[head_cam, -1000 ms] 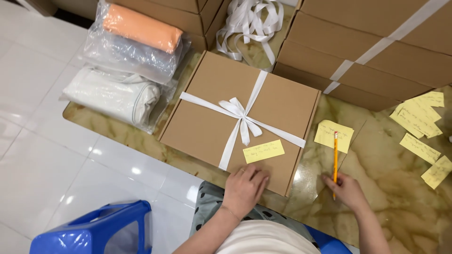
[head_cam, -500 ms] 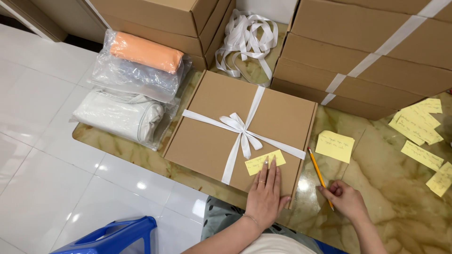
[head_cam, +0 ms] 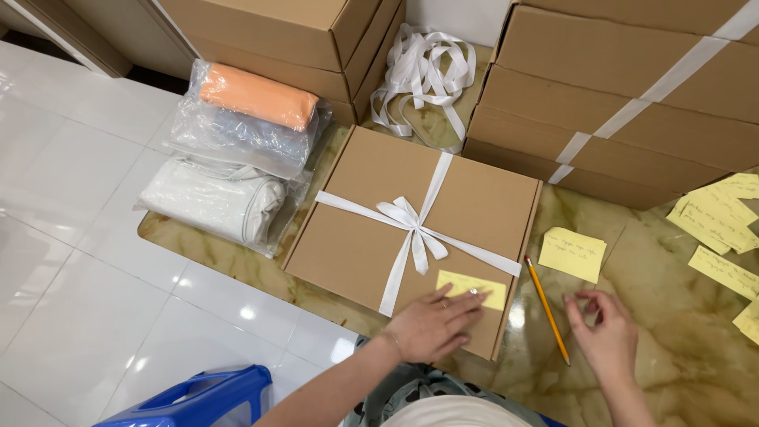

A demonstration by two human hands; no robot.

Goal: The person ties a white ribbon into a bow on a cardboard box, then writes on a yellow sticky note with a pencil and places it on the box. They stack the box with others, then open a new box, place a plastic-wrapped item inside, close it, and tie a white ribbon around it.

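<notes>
Box (head_cam: 411, 229), flat brown cardboard, sits closed on the marbled floor slab (head_cam: 680, 372), w/ white ribbon (head_cam: 407, 221) crossed over the lid and tied in a bow at centre. So wrapping looks done. Yellow sticky note (head_cam: 472, 288) lies on the lid's near right corner, just under the ribbon arm. Left hand (head_cam: 433, 324) is flat on the lid, fingers spread, fingertips touching the note's lower edge as if smoothing it down; labelling seems to be at its last bit, tho can't tell if the note is fully stuck. Right hand (head_cam: 605, 336) hovers over the slab, apart from the box, fingers curled loosely w/ thumb and forefinger near each other, holding nothing visible. Pencil (head_cam: 547, 308) lies on the slab between box and right hand, not held, so any writing on this note is prob finished. Another yellow note (head_cam: 572, 253) lies just beyond the pencil; more notes (head_cam: 723, 225) are scattered at far right, unused so far. Spare ribbon pile (head_cam: 423, 75) lies behind the box. Bigger cartons (head_cam: 632, 103) are stacked beyond, one taped; bagged cloth bundles (head_cam: 237, 150) lie at left.
</notes>
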